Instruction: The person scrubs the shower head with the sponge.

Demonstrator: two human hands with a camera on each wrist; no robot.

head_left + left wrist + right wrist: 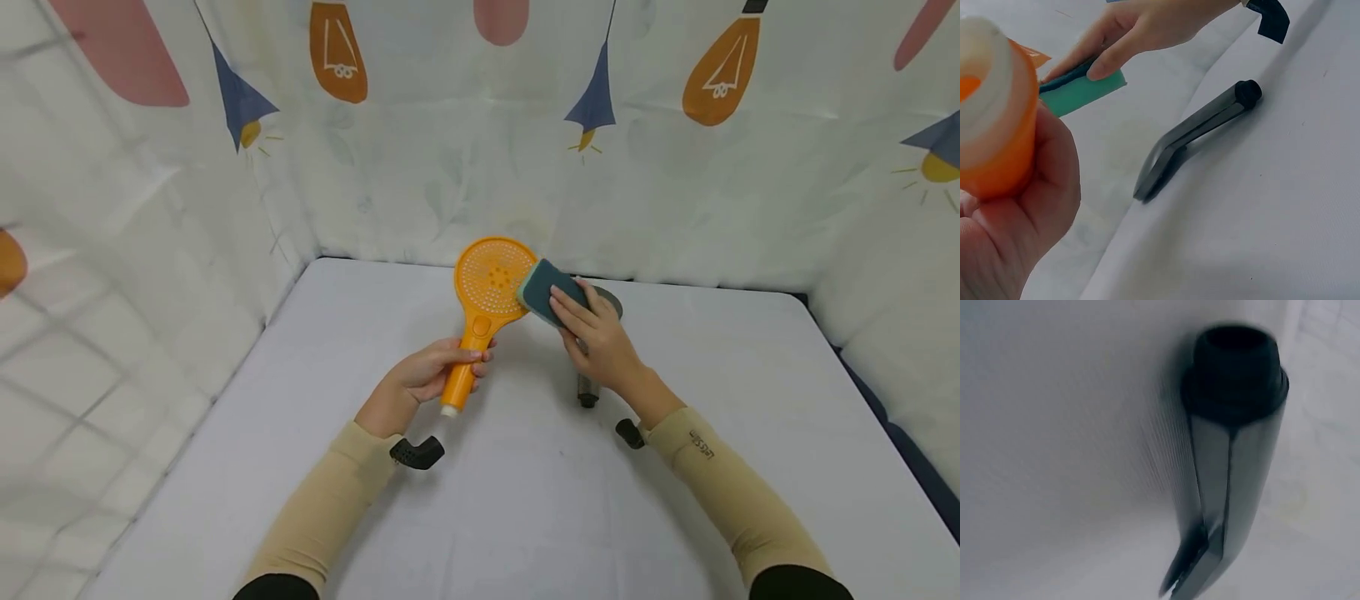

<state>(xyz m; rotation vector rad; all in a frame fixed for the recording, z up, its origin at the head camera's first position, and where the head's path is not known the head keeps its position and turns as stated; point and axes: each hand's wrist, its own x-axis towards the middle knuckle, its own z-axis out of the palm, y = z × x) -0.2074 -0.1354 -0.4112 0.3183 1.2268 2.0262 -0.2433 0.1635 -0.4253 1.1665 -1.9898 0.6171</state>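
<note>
My left hand [431, 371] grips the handle of an orange shower head [480, 325], its perforated round face turned up. In the left wrist view the pale threaded end of the handle [988, 119] is close to the camera. My right hand [602, 346] holds a sponge [551, 292] with a dark teal scouring side and a light green foam side. The sponge's left edge meets the right rim of the orange head, as far as the head view shows. Beneath the right hand lies a grey shower head [588, 392], partly hidden by it; the right wrist view shows its black threaded end [1235, 375].
A white cloth-covered table [525, 500] spreads under both arms. Behind it hangs a pale curtain [450, 167] printed with lamps and bulbs, close to the table's back edge. Black wrist mounts [417, 452] stick out from the beige sleeves [322, 508].
</note>
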